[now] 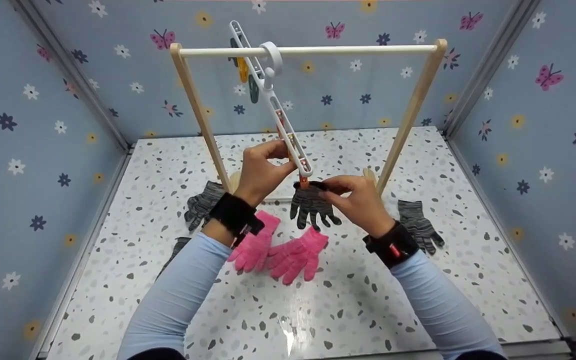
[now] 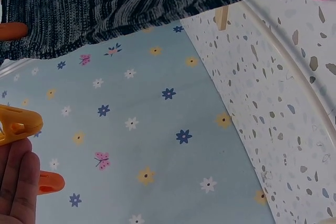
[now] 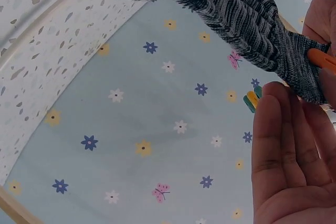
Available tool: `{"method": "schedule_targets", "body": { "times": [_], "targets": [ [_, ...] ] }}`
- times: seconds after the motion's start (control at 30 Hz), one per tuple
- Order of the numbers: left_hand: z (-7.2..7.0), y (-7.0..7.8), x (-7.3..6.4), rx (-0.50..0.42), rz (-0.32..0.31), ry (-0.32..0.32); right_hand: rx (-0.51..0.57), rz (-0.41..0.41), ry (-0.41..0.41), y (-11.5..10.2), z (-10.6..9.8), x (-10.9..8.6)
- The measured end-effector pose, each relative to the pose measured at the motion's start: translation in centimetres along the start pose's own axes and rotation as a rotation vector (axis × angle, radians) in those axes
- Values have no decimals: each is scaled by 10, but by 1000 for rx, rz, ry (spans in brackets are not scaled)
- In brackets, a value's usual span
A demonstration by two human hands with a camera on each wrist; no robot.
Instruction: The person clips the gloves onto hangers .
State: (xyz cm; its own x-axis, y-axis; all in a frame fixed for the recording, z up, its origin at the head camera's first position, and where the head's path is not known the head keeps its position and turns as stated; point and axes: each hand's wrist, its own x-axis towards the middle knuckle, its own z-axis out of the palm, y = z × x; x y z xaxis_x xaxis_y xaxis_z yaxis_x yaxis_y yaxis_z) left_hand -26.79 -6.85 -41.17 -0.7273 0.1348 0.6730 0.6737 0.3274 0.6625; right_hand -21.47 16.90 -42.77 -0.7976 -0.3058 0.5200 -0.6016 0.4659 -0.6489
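A grey-black knitted glove (image 1: 312, 202) hangs fingers-down from an orange clip (image 1: 304, 182) at the near end of a white clip hanger (image 1: 268, 95). My right hand (image 1: 360, 202) pinches the glove's cuff beside that clip, thumb in front. In the right wrist view, the orange clip (image 3: 321, 60) bites the cuff near my fingers. My left hand (image 1: 263, 170) is at the hanger's near half, thumb and fingers pinching a yellow clip (image 1: 291, 150). The left wrist view has this yellow clip (image 2: 21, 123) against my fingertips, below the striped glove (image 2: 131, 9).
The hanger hooks over the white bar (image 1: 348, 50) of a wooden-sided rack (image 1: 413, 112). Its far half carries green and yellow clips (image 1: 242, 70). Pink gloves (image 1: 298, 254) lie on the speckled table, with grey gloves left and right (image 1: 416, 225). Patterned panels (image 1: 533, 125) enclose the table.
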Motion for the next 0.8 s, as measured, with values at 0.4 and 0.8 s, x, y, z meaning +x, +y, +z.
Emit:
{"method": "schedule_targets", "body": {
  "times": [0.4, 0.8],
  "targets": [
    [-4, 0, -1, 7, 14, -13, -60, -16, 41, 7, -9, -2],
    [-7, -4, -3, 11, -1, -1, -66, -1, 62, 16, -15, -1]
  ]
}}
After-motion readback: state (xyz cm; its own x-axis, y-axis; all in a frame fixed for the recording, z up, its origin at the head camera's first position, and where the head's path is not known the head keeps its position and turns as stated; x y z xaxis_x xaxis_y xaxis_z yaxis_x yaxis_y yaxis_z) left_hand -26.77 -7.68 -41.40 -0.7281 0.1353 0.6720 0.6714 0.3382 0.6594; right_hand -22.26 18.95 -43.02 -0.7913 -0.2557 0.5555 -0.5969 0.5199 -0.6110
